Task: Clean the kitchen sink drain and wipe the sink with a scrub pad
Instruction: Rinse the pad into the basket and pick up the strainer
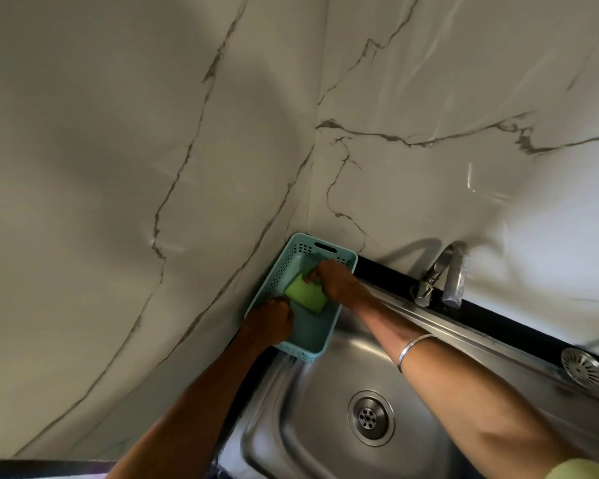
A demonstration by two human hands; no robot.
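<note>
A green scrub pad [305,294] lies inside a light blue plastic basket [320,344] at the sink's far left corner. My right hand [332,279] reaches into the basket and its fingers pinch the pad's far edge. My left hand [272,321] grips the basket's left rim. Below lies the steel sink [312,430] with its round drain [370,417] uncovered. A metal drain strainer [584,367] rests on the sink's right ledge.
A steel tap [445,276] stands on the black counter strip behind the sink. Marble-patterned walls meet in the corner behind the basket. A metal bangle [410,347] circles my right forearm.
</note>
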